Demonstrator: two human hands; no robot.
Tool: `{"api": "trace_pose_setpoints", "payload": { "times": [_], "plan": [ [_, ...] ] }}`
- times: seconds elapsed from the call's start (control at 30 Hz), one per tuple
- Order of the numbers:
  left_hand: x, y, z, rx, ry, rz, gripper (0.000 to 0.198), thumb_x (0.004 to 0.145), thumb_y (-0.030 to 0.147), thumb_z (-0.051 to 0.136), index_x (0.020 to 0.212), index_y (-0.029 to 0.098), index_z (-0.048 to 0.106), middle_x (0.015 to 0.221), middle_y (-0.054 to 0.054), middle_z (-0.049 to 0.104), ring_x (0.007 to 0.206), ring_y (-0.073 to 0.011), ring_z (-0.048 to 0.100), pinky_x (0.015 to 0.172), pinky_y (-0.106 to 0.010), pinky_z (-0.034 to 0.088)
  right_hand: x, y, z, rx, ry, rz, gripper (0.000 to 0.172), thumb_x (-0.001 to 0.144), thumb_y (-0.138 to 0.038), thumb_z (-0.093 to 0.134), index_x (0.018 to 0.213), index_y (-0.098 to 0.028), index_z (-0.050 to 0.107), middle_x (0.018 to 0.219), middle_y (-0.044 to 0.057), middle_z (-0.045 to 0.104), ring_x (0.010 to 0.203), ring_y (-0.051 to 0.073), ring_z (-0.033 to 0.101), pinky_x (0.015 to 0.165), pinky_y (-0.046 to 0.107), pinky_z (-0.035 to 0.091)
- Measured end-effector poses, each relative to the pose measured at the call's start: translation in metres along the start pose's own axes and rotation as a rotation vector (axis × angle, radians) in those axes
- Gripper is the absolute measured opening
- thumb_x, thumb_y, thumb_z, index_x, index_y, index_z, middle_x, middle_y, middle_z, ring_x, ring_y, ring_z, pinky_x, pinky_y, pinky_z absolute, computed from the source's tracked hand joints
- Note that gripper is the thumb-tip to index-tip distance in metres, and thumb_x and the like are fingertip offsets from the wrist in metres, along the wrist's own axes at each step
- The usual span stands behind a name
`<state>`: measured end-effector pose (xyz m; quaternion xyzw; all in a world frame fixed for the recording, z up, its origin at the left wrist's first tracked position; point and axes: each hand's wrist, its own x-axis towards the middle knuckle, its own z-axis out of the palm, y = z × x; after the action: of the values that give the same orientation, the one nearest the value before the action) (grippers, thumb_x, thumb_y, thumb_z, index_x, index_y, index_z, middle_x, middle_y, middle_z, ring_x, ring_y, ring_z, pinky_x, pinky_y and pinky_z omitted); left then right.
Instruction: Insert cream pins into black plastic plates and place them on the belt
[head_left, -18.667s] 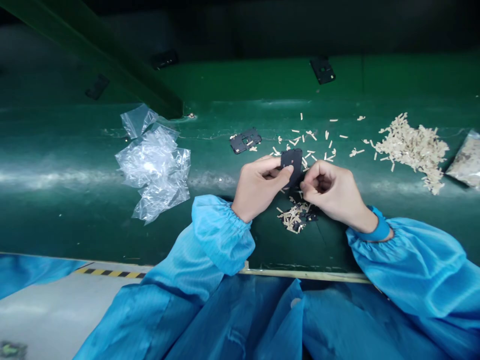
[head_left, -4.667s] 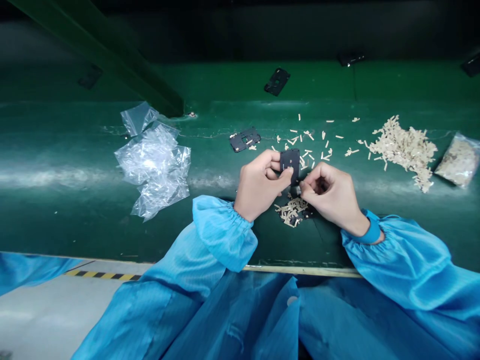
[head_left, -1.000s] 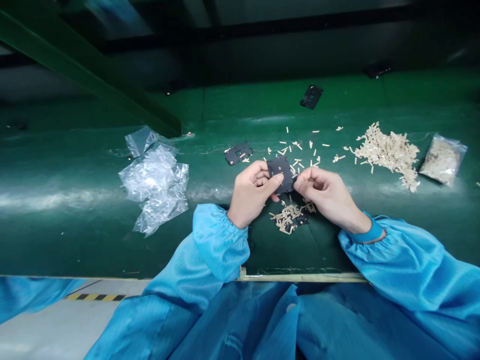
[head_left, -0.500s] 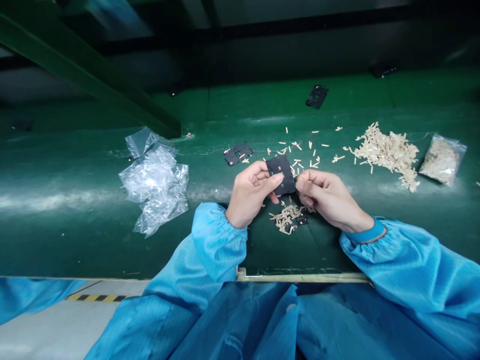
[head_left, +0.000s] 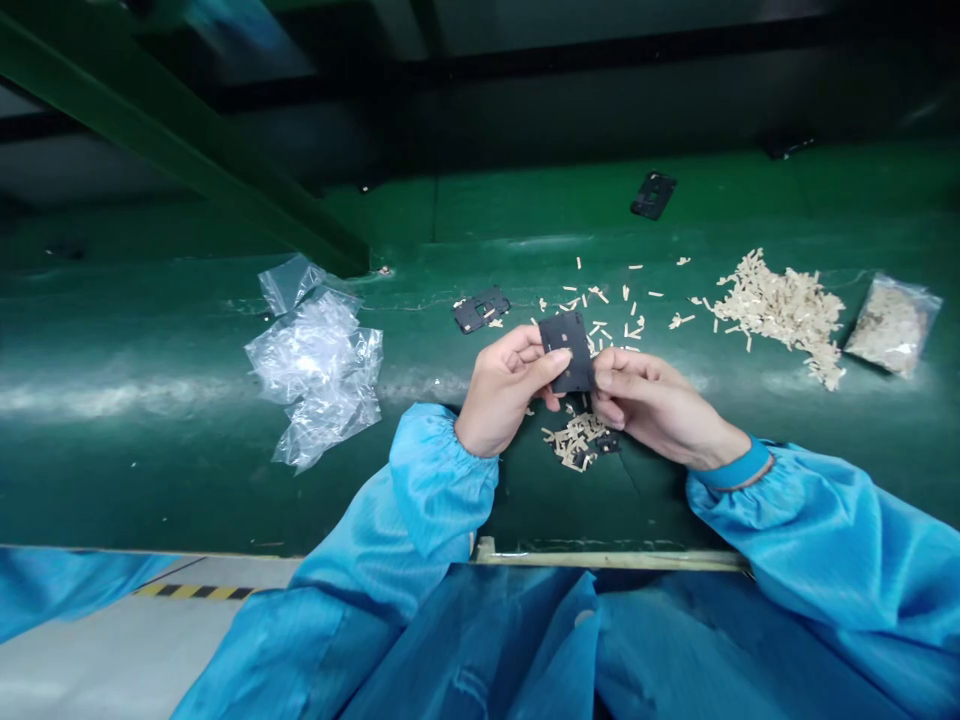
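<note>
A flat black plastic plate (head_left: 574, 330) with small cut-outs is pinched in my left hand (head_left: 504, 385), thumb lying across its face. At the plate's right edge my right hand (head_left: 656, 405) is closed, its thumb and forefinger pressed together. Whether those fingertips grip the plate or a small piece is hidden. Just below both hands lies a small heap of pale strips (head_left: 577, 440) mixed with black bits. More loose pale strips (head_left: 598, 294) are scattered beyond the plate.
Clear plastic bags (head_left: 315, 360) lie crumpled at left. Another black plate (head_left: 481, 309) rests behind my left hand, and one (head_left: 654, 195) farther back. At right are a large pile of pale strips (head_left: 784, 305) and a filled bag (head_left: 892, 325). A green beam (head_left: 225, 170) slants down at upper left.
The view has shifted slightly. The plate stays in my left hand, turned a little more upright, and my right hand's fingers have moved slightly along its right edge.
</note>
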<state>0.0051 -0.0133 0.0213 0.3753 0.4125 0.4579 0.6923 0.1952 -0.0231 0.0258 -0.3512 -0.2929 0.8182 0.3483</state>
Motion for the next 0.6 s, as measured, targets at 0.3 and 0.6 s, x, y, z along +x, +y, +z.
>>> {"api": "trace_pose_setpoints", "payload": {
  "times": [0.3,0.6],
  "plan": [
    [-0.0017,-0.0024,0.0017,0.018,-0.002,0.032,0.027,0.081,0.036,0.082,0.096,0.017,0.068,0.072,0.003,0.067,0.051,-0.0052,0.058,0.043,-0.015,0.050,-0.0022,0.0036,0.0047,-0.032,0.018,-0.092,0.020,0.092,-0.035,0.073,0.085,-0.020,0.061,0.065,-0.004,0.057,0.058,0.010,0.049,0.058,0.025,0.033],
    [-0.0040,-0.0070,0.0079,-0.009,0.003,-0.040,0.031,0.080,0.039,0.082,0.097,0.018,0.067,0.075,0.002,0.069,0.054,-0.0066,0.062,0.046,-0.015,0.052,0.0000,0.0065,0.0089,-0.033,0.017,-0.077,0.034,0.093,-0.051,0.069,0.080,-0.022,0.055,0.060,-0.004,0.057,0.054,0.011,0.045,0.056,0.026,0.033]
  ]
}}
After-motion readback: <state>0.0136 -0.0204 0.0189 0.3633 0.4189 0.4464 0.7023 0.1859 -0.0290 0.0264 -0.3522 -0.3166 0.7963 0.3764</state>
